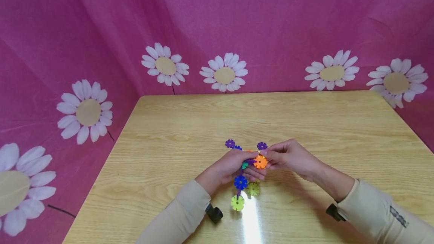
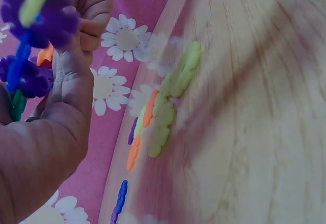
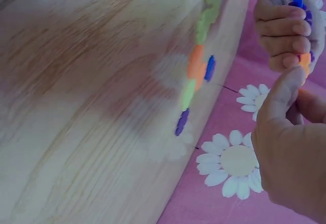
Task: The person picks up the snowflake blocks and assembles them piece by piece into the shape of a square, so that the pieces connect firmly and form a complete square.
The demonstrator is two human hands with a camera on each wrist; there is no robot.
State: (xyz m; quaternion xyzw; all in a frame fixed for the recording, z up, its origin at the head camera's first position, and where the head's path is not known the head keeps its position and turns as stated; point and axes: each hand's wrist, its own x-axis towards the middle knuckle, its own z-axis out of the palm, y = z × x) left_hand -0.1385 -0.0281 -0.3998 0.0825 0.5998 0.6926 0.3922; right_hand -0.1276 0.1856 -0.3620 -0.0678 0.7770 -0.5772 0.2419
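Note:
My left hand (image 1: 230,166) grips a cluster of joined plastic snowflake discs over the table. A blue disc (image 1: 240,182) and a yellow-green disc (image 1: 237,203) hang from the cluster, toward the near side. Against the left fingers sits an orange disc (image 1: 260,162), whose edge my right hand (image 1: 298,159) pinches between thumb and fingers. The right wrist view shows both hands meeting at that orange disc (image 3: 304,61). Close to the left wrist camera, a purple disc (image 2: 43,15) of the cluster looks blurred. The fingers hide part of the joints.
Another joined row of discs lies on the wooden table (image 1: 169,123), with yellow-green (image 2: 186,71), orange (image 3: 195,66) and purple (image 3: 182,122) pieces. From the head view it is partly behind the hands. A pink curtain (image 1: 271,18) with white flowers surrounds the table.

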